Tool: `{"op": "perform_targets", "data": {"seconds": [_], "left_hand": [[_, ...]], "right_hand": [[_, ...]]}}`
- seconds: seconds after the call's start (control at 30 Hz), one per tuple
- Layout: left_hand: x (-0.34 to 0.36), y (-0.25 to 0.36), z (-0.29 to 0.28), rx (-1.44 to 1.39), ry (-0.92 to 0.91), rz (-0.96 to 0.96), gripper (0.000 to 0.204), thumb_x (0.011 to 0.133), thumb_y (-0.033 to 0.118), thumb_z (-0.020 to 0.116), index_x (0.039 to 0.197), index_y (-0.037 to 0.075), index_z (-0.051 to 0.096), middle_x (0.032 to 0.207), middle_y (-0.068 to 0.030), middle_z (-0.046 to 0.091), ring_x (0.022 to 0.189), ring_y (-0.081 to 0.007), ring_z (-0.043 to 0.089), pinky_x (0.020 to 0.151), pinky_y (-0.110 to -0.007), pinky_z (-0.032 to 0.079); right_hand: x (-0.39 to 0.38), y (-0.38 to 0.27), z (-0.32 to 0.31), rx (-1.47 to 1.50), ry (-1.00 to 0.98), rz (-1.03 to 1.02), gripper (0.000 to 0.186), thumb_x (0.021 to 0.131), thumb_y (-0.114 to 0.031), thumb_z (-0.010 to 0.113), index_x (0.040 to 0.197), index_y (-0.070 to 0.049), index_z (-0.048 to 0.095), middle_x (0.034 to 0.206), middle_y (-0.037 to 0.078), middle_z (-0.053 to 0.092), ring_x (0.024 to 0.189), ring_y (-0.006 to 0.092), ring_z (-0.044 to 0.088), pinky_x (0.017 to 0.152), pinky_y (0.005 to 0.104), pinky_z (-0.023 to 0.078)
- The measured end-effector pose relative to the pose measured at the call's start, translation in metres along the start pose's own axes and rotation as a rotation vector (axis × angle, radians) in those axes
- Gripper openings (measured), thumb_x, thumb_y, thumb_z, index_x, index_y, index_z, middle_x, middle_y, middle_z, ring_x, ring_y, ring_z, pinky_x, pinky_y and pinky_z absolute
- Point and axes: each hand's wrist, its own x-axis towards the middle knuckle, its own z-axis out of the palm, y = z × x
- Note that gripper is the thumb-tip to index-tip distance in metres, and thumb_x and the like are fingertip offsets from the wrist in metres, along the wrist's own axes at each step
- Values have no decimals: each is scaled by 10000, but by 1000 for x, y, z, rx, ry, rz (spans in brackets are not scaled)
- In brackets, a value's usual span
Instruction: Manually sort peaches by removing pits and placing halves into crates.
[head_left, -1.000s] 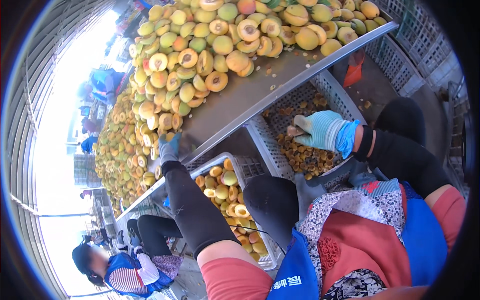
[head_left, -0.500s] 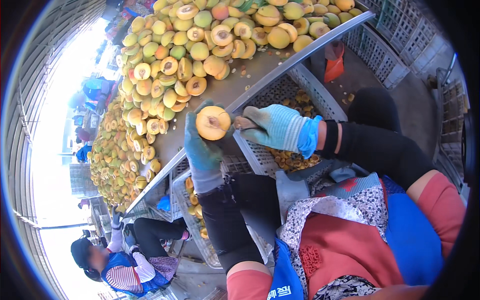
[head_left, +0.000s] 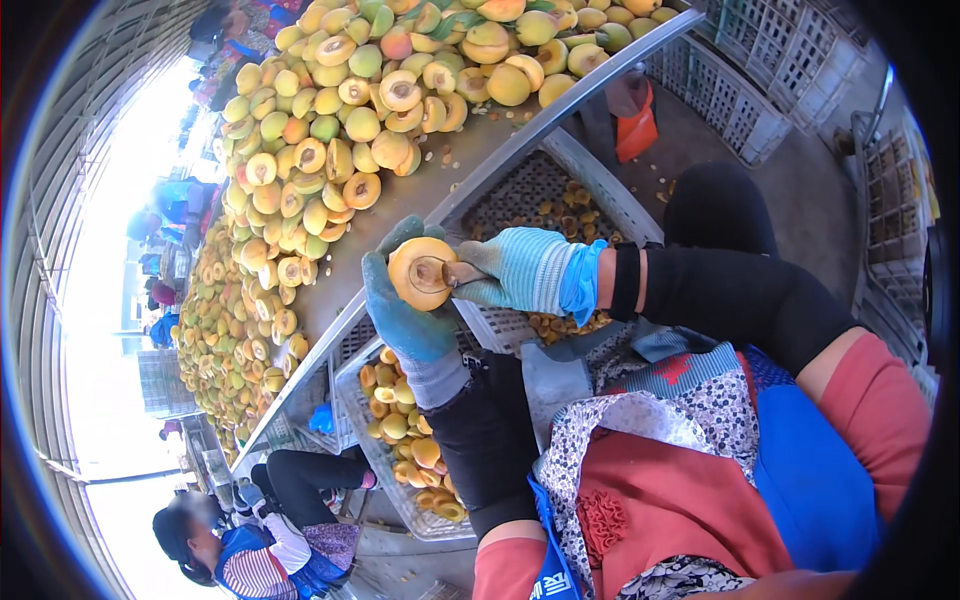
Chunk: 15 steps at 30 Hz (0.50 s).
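In my gloved left hand (head_left: pixel 405 318) a yellow peach half (head_left: pixel 405 262) is cupped, cut face toward my right. My right hand (head_left: pixel 530 268), in a striped blue-green glove, is closed on the short handle of a wire-loop pitting tool (head_left: pixel 463 274). The thin loop lies at the cut face, around the brown pit area in its middle. Whether the wire is sunk into the flesh I cannot tell. Both hands are just off the near edge of a metal table (head_left: pixel 400 205), over the crates below.
Halved and whole peaches (head_left: pixel 330 130) are heaped on the table. Below my right hand stands a crate (head_left: pixel 600 165) with brown scraps; below my left, another crate (head_left: pixel 350 390) holds peach halves. A co-worker (head_left: pixel 265 550) sits at lower left. Stacked crates (head_left: pixel 770 70) stand at upper right.
The tool has moved from beside the peach half onto its cut face, its loop now around the pit area. The peach half has tilted toward my right hand. The whole view has shifted slightly.
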Motion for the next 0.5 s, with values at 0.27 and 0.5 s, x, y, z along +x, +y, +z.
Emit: {"op": "perform_targets", "data": {"seconds": [0.27,0.5], "left_hand": [[-2,5,-8,512,-41,122,511,983,358,337,978,-60,630,861,-140,661,759,-205,620,739,-317,517],[-4,-23,-3,185,162,156,499,981,369,335,1116,-46,578,1018,-159,639,902,-247,624,820,-362,515]], "right_hand": [[-9,7,18,232,-86,66,311,933,-341,539,1031,-49,587,758,201,636,705,365,645,628,415,506],[-14,-5,31,600,-98,196,328,939,-326,538,1054,-24,593,841,191,652,791,296,658,722,369,507]]}}
